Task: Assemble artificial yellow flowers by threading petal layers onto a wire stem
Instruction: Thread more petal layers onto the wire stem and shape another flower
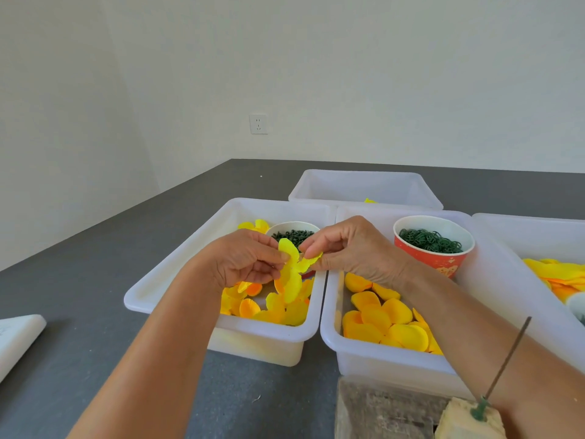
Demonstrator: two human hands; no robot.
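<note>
- Above the left white tub (148,296), raised clear of the loose petals: a yellow petal layer (289,274), pinched between both hands, probably so that stuck layers can be peeled apart before threading.
- Left hand (245,261): fingers curled, thumb and fingertips clamped on the layer's left edge, steadying it.
- Right hand (351,248): fingers bent, pinching a lobe on the layer's right side, seemingly pulling it away from the rest.
- Below, in that tub: a heap of yellow and orange petals (253,307), kept within easy reach, plus a paper cup of small green rings (292,236) at the back.
- Just beside, in the middle tub (329,331): broader orange-yellow petals (380,318) and a red cup of green ring discs (432,240); sorted by kind, likely one tub per flower part.
- Near the lower right edge: wire stem (506,359) stuck upright, slightly tilted, in a pale foam block (459,419), a green fitting at its base; left standing so both hands stay free and layers can drop onto its tip.
- Nothing threaded on the stem yet, by the look of it.
- Farther off on the grey bench (95,248): a third tub (364,188), and a fourth at the right edge holding more petals.
</note>
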